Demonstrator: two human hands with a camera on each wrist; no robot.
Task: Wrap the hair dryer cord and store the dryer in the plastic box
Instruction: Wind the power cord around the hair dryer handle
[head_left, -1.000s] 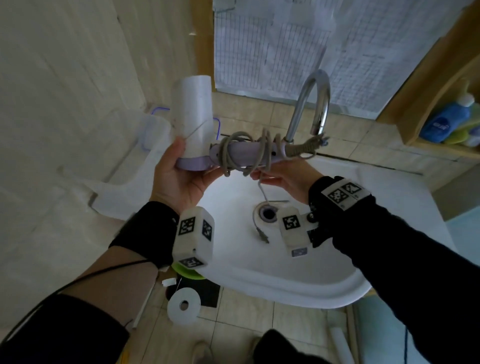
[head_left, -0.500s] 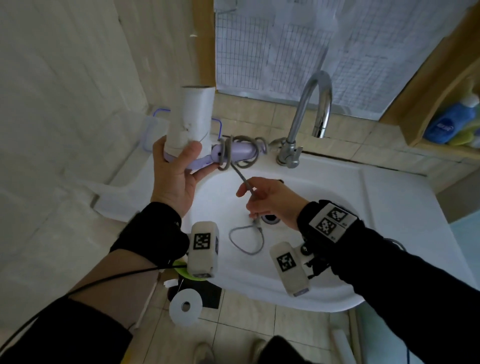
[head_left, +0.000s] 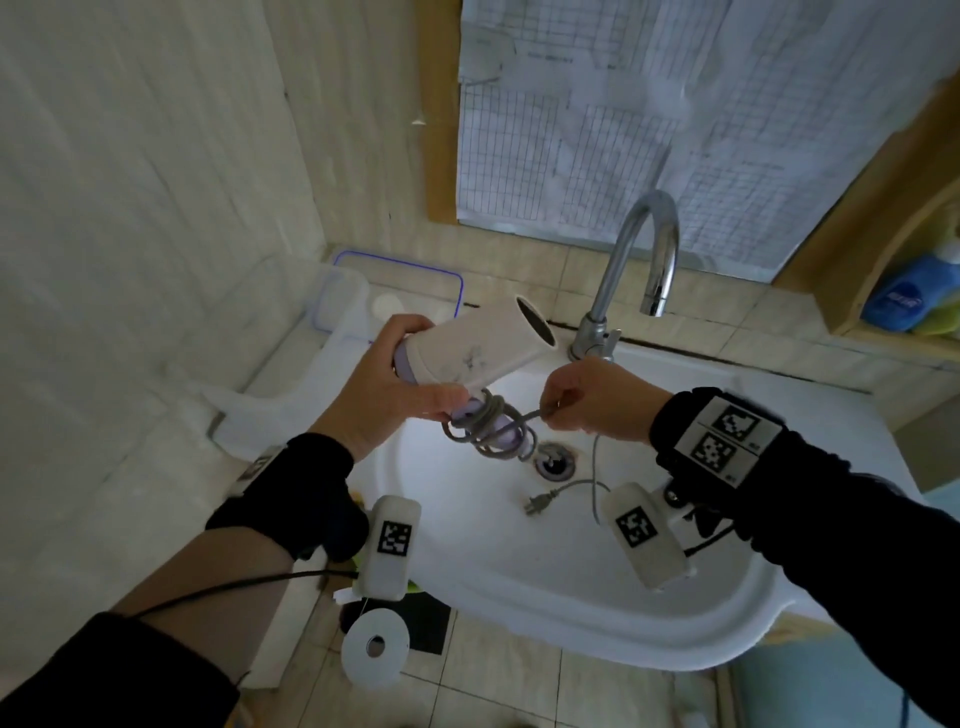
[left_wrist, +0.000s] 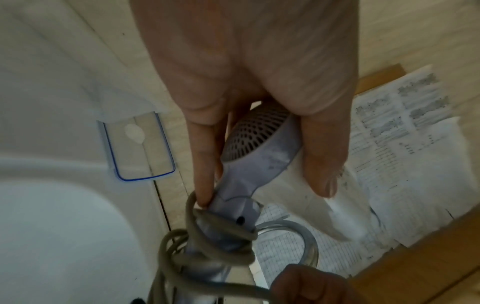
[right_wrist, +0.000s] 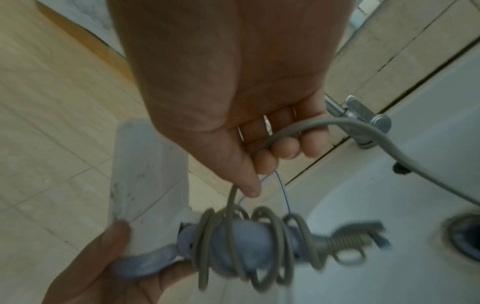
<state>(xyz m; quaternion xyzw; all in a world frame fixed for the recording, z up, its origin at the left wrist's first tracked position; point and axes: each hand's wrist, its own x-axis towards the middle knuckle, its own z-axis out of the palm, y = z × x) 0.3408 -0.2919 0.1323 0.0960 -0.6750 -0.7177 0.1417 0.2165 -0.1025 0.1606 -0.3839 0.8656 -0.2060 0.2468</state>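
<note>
My left hand (head_left: 395, 395) grips the white and lilac hair dryer (head_left: 478, 348) by its rear end, above the white sink (head_left: 571, 623), with the nozzle pointing right toward the tap. Several turns of grey cord (head_left: 485, 431) sit around the lilac handle (right_wrist: 241, 238). Just right of the coils, my right hand (head_left: 587, 400) pinches the cord (right_wrist: 285, 131). The loose end hangs down into the basin, ending in the plug (head_left: 537, 504). The clear plastic box (head_left: 337, 296) stands on the ledge at the back left, its blue-rimmed lid (head_left: 415, 270) leaning behind it.
A chrome tap (head_left: 639, 260) rises at the back of the sink, close to the dryer's nozzle. The drain (head_left: 556, 460) lies below the handle. A blue bottle (head_left: 909, 296) stands on a wooden shelf at the right. A toilet roll (head_left: 374, 649) is below the sink's left edge.
The dryer has tipped from upright to lying level with its nozzle to the right. My right hand rose from the basin to the coils, carrying the cord up; the plug now dangles lower.
</note>
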